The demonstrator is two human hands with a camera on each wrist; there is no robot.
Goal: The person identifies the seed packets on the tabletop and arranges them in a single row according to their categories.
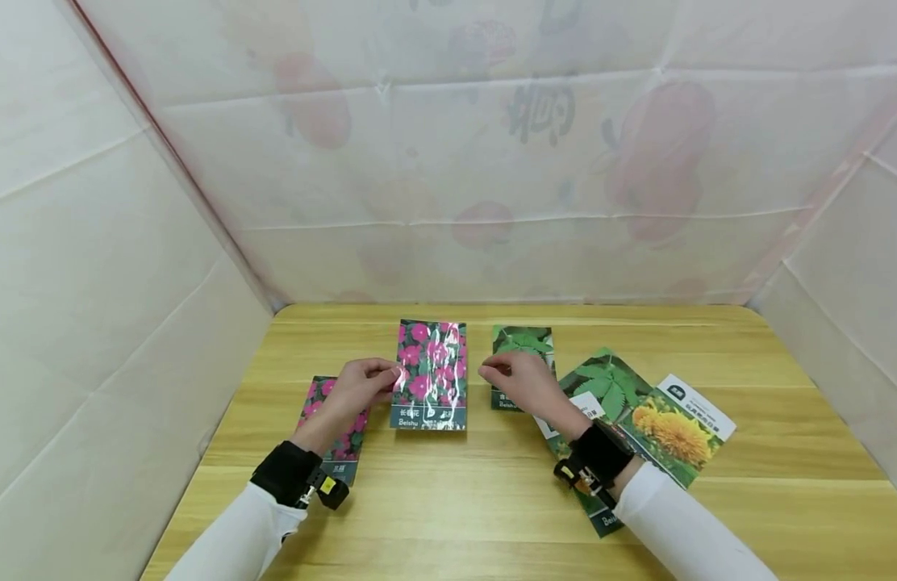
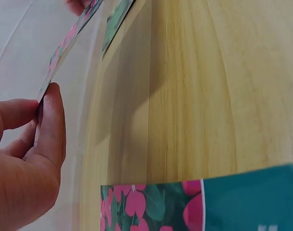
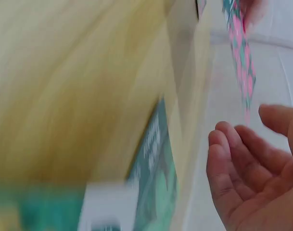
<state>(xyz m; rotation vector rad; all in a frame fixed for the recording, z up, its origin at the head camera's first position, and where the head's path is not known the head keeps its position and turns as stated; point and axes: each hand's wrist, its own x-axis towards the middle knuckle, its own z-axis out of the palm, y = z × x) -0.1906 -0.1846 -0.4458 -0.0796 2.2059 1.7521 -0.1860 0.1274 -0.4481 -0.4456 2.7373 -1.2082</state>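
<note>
My left hand (image 1: 363,384) pinches the left edge of a glossy seed packet (image 1: 430,373) printed with pink flowers. In the left wrist view this packet (image 2: 69,41) is seen nearly edge-on, raised off the table, between thumb and fingers. My right hand (image 1: 527,381) holds nothing; in the right wrist view its thumb stands apart from the loosely bent fingers (image 3: 242,163). It hovers over a green-leaf packet (image 1: 523,339) and partly hides it. Another pink-flower packet (image 1: 349,448) lies under my left wrist, partly covered.
To the right, a second green-leaf packet (image 1: 607,381) and a yellow-flower packet (image 1: 677,432) overlap. A further packet (image 1: 601,516) lies partly hidden under my right wrist. The wooden table (image 1: 456,516) is enclosed by pale fabric walls (image 1: 434,161) at the back and sides.
</note>
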